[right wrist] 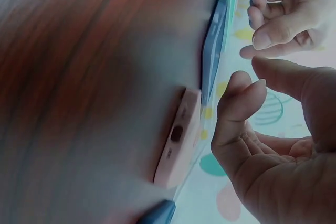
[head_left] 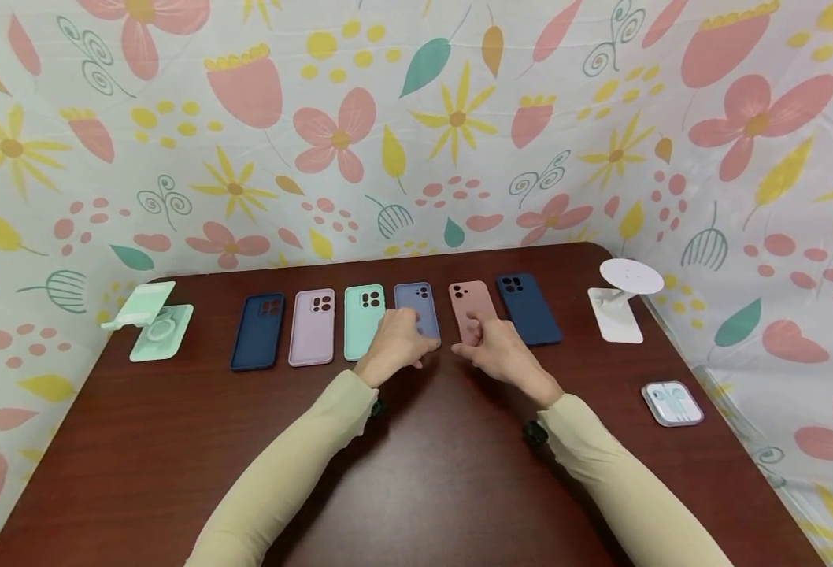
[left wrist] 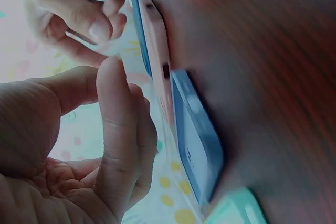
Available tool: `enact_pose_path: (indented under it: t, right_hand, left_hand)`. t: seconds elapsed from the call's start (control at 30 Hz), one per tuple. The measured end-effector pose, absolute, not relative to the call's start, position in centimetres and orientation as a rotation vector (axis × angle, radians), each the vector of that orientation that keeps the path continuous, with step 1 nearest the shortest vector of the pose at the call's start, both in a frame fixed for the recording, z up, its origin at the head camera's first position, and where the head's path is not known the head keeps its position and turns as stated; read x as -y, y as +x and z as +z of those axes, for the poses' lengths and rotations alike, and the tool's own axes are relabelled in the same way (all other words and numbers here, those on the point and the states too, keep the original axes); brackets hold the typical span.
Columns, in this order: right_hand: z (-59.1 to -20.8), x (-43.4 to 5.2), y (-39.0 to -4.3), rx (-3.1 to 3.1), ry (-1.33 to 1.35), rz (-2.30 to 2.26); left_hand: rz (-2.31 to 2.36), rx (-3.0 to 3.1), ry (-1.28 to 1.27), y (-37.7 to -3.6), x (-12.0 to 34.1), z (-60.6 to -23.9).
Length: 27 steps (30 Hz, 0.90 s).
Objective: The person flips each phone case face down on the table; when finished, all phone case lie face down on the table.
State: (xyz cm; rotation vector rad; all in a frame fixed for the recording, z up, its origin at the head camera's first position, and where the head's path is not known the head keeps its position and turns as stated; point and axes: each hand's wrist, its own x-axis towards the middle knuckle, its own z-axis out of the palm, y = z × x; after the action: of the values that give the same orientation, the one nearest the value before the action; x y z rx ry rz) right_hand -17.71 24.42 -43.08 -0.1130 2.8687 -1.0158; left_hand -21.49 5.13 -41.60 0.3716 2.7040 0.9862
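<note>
My left hand [head_left: 397,340] hovers over the lower part of a grey-blue phone case [head_left: 427,309], its fingers loosely bent and nothing between them. Over the lower half of a pink phone case [head_left: 470,296] is my right hand [head_left: 499,348], thumb and index finger apart, holding nothing. In the left wrist view, the grey-blue case [left wrist: 198,137] lies beyond the fingers, apart from them. The right wrist view shows the bottom edge of the pink case [right wrist: 178,137], with its port cutout, clear of my fingertips. Both cases lie flat on the table and are partly hidden by my hands in the head view.
In the same row lie a mint case [head_left: 360,323], a lilac case [head_left: 312,331], a navy case [head_left: 255,339] and another blue case [head_left: 535,316]. A mint stand [head_left: 154,343] is far left. At right are a white round-topped stand [head_left: 631,276] and boxed earphones [head_left: 673,403].
</note>
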Motion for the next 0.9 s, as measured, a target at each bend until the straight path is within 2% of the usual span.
enact_pose_path:
  t: [0.37, 0.9]
  right_hand:
    - [-43.3, -21.3, -19.1, -2.704, -0.099, -1.006]
    - [-43.8, -19.1, -20.5, -2.683, 0.005, -0.81]
  left_hand:
    - [0.918, -2.726, 0.281, -22.5, -2.8, -42.4]
    - [0.842, -2.685, 0.292, -22.9, -3.3, -42.6]
